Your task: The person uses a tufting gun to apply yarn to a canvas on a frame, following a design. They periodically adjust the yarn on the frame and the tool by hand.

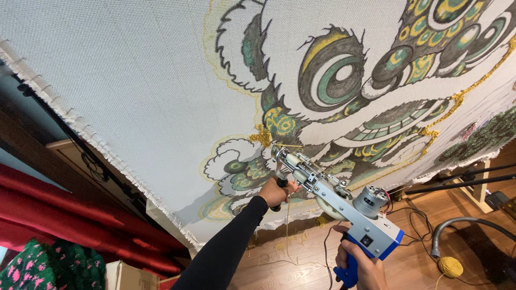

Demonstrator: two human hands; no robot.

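A blue and silver tufting gun points at a large white stretched cloth bearing a lion-head drawing in green, yellow and black. Its needle tip touches the cloth next to a patch of yellow tufted yarn. My left hand, in a black sleeve, grips the gun's black front handle. My right hand grips the blue rear handle below the motor. A thin yellow yarn strand hangs down from the gun.
A ball of yellow yarn lies on the wooden floor beside a grey hose and black cables. Red fabric rolls and a green and pink knitted piece sit at the lower left, by a cardboard box.
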